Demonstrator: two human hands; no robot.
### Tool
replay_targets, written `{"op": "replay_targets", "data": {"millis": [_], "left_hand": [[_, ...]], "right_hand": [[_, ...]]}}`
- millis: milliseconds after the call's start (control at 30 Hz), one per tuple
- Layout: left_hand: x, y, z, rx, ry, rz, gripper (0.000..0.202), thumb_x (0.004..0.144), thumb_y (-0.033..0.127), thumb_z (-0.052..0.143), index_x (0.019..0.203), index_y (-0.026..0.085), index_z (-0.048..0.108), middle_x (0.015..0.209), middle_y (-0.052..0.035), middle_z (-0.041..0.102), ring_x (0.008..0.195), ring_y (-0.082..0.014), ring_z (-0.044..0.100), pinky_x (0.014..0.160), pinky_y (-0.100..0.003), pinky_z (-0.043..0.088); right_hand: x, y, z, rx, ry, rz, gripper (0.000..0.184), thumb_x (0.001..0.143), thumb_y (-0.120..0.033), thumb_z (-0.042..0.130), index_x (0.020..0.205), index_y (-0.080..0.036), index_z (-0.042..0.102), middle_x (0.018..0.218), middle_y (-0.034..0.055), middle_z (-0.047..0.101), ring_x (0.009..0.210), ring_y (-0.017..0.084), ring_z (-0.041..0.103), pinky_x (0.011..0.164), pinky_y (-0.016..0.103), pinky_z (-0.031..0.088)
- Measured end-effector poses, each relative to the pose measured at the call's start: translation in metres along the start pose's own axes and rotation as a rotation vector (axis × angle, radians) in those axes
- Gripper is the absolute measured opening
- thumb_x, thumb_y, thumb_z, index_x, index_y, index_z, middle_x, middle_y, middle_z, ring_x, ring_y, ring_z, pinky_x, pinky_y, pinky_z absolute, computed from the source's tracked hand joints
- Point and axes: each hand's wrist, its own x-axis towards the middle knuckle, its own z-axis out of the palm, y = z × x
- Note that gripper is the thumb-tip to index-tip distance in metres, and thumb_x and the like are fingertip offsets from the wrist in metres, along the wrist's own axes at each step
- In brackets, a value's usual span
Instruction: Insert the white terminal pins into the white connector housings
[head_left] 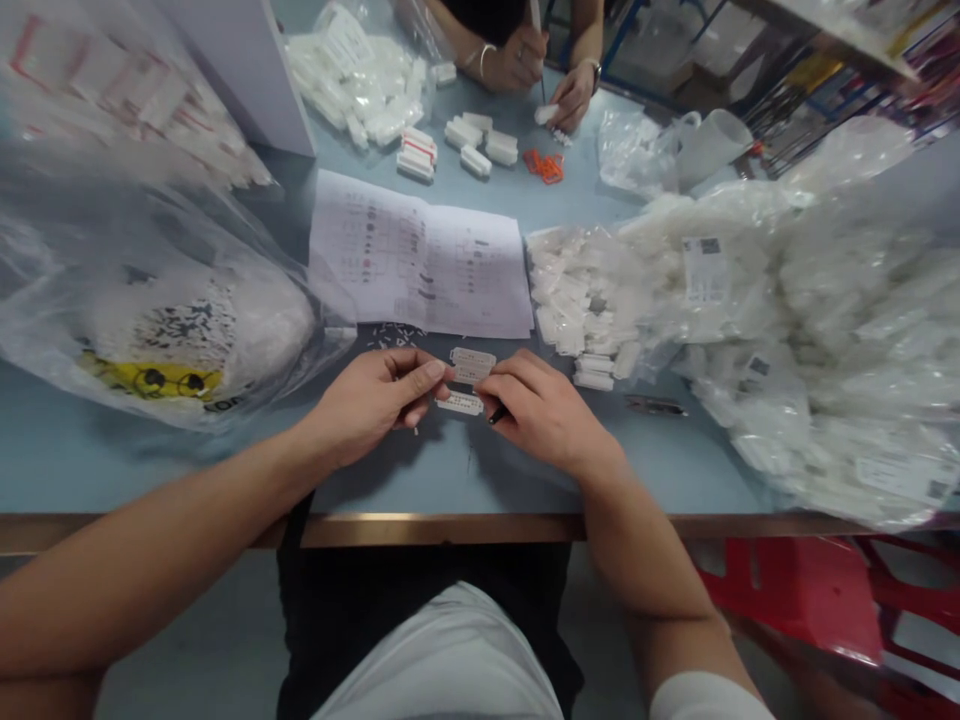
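Observation:
Between my hands several flat white plastic connector pieces [474, 358] with rows of small holes lie side by side on the table. My left hand [379, 395] is closed in a pinch, thumb against forefinger, at the left end of these pieces; what it pinches is too small to make out. A tiny white sliver shows below its fingers. My right hand [541, 408] is closed around a thin black-ended tool [496, 413], its fingertips by the right end of the pieces. The tool's other end is hidden. Small white pins [397, 334] are scattered just behind my left hand.
A printed sheet [420, 255] lies behind my hands. Clear bags stand left [172, 330] and right [817, 320], with loose white parts [589, 300] nearer. Metal snips [656, 405] lie right. Across the table a co-worker's hands [574, 95] handle a white part near orange pieces [544, 166].

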Motion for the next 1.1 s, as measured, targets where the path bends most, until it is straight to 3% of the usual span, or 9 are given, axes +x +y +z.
{"op": "replay_targets", "data": {"millis": [133, 267, 633, 800, 967, 1100], "left_hand": [[0.002, -0.001, -0.003, -0.005, 0.007, 0.008, 0.031, 0.086, 0.048, 0.070, 0.089, 0.017, 0.069, 0.078, 0.0002, 0.066, 0.049, -0.0034, 0.044, 0.044, -0.017, 0.034], [0.002, -0.001, -0.003, -0.001, -0.001, -0.002, 0.031, 0.087, 0.047, 0.069, 0.089, 0.016, 0.069, 0.079, -0.0004, 0.066, 0.049, -0.0031, 0.045, 0.044, -0.017, 0.033], [0.002, -0.001, -0.004, 0.046, -0.010, -0.010, 0.032, 0.087, 0.049, 0.067, 0.085, 0.016, 0.068, 0.078, -0.0022, 0.065, 0.048, -0.0048, 0.043, 0.042, -0.018, 0.031], [0.002, 0.000, -0.003, 0.036, -0.004, -0.010, 0.031, 0.088, 0.047, 0.067, 0.084, 0.016, 0.068, 0.080, -0.0021, 0.066, 0.048, -0.0042, 0.043, 0.043, -0.017, 0.032], [0.001, 0.002, -0.002, -0.025, 0.015, -0.026, 0.024, 0.091, 0.039, 0.063, 0.090, 0.017, 0.069, 0.081, -0.0019, 0.066, 0.049, -0.0036, 0.045, 0.043, -0.016, 0.033], [0.000, 0.004, 0.001, -0.141, 0.037, -0.026, 0.014, 0.087, 0.014, 0.056, 0.096, 0.015, 0.068, 0.084, -0.0026, 0.066, 0.053, -0.0058, 0.053, 0.046, -0.018, 0.041]], "right_hand": [[-0.001, 0.003, -0.003, -0.078, -0.196, -0.032, 0.010, 0.089, -0.010, 0.056, 0.093, -0.015, 0.064, 0.091, 0.0092, 0.064, 0.087, 0.023, 0.054, 0.077, 0.035, 0.049], [-0.001, 0.001, -0.003, -0.107, -0.257, -0.036, 0.009, 0.091, -0.013, 0.057, 0.095, -0.013, 0.065, 0.091, 0.0106, 0.064, 0.086, 0.023, 0.053, 0.077, 0.036, 0.048], [0.000, -0.002, -0.004, -0.101, -0.279, -0.055, 0.019, 0.095, -0.010, 0.049, 0.100, -0.011, 0.067, 0.094, 0.0127, 0.066, 0.090, 0.025, 0.055, 0.079, 0.038, 0.049], [-0.002, 0.001, -0.007, -0.082, -0.237, -0.059, 0.017, 0.092, -0.011, 0.055, 0.102, -0.013, 0.069, 0.096, 0.0108, 0.067, 0.091, 0.023, 0.055, 0.080, 0.036, 0.048], [-0.003, 0.001, -0.012, -0.131, -0.286, -0.122, 0.016, 0.090, -0.017, 0.060, 0.103, -0.014, 0.070, 0.092, 0.0080, 0.067, 0.087, 0.022, 0.054, 0.077, 0.036, 0.046], [-0.002, 0.000, -0.012, -0.181, -0.331, -0.177, 0.016, 0.095, -0.021, 0.056, 0.099, -0.015, 0.070, 0.089, 0.0070, 0.067, 0.085, 0.022, 0.053, 0.075, 0.036, 0.045]]}}
